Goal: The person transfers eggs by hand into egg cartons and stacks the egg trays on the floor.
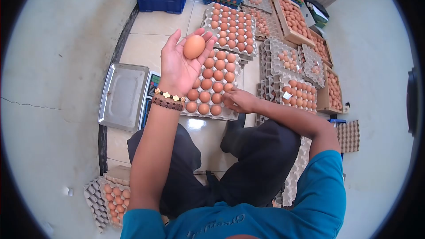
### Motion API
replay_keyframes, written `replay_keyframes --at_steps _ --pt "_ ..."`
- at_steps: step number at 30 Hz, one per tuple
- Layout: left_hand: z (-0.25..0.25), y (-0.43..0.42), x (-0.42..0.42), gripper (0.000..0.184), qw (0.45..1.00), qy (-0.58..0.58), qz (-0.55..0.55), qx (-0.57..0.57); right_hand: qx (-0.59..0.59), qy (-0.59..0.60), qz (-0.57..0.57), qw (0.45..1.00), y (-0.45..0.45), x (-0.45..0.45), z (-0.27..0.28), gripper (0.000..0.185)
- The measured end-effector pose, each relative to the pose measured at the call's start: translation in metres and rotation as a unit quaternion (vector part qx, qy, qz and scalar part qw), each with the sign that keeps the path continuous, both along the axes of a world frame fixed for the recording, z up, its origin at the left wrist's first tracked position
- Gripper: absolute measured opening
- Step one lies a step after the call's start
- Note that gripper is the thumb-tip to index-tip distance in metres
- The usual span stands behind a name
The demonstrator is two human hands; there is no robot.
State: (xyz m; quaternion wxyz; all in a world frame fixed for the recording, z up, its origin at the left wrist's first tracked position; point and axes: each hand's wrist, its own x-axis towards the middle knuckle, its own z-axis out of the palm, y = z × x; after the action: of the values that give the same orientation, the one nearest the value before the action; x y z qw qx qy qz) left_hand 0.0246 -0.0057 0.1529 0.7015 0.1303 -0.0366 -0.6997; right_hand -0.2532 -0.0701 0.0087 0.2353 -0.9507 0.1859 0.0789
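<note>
My left hand [180, 64] is raised palm up above the egg tray, with a single brown egg [194, 47] resting on its palm and fingers. Below it, a grey cardboard egg tray [199, 116] full of brown eggs lies on the floor between my feet and a second loaded stack. My right hand [239, 101] is at the right edge of that tray, fingers curled in against the eggs [217, 98]. Whatever those fingertips hold, if anything, is hidden. A scale with a metal pan [124, 96] stands left of my left forearm.
Ahead stands another tray stack [230, 28] full of eggs. Blue crates [162, 1] are at the back left. Along the right are wooden boxes of eggs [293, 18] and more stacked trays [299, 94]. Another egg tray [116, 201] sits at lower left, beside my body.
</note>
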Motion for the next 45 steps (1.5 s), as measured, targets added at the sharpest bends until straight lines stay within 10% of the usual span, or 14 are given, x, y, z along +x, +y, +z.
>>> replay_keyframes --at_steps 10,28,35,40,43,45 --pt "-0.005 0.001 -0.002 0.053 1.0 -0.02 -0.006 0.002 0.055 -0.061 -0.142 0.986 -0.004 -0.006 0.007 0.022" --pt "-0.007 -0.011 -0.005 0.048 0.996 -0.003 0.058 0.07 -0.222 -0.045 -0.341 0.912 -0.202 0.102 -0.03 0.025" --pt "-0.005 -0.02 -0.006 0.047 0.994 -0.011 0.07 0.08 0.058 -0.036 -0.401 0.913 -0.24 0.079 -0.031 0.03" --pt "0.0 -0.017 -0.005 0.046 0.994 -0.005 0.072 0.084 0.56 -0.391 -0.447 0.577 -0.227 0.038 -0.011 0.033" --pt "0.001 -0.017 -0.005 0.046 0.993 -0.009 0.081 0.091 0.563 -0.463 -0.501 0.466 -0.208 0.046 0.021 0.024" --pt "-0.002 -0.015 -0.006 0.046 0.992 -0.004 0.084 0.097 0.412 -0.353 -0.555 0.63 -0.24 0.037 -0.012 0.023"
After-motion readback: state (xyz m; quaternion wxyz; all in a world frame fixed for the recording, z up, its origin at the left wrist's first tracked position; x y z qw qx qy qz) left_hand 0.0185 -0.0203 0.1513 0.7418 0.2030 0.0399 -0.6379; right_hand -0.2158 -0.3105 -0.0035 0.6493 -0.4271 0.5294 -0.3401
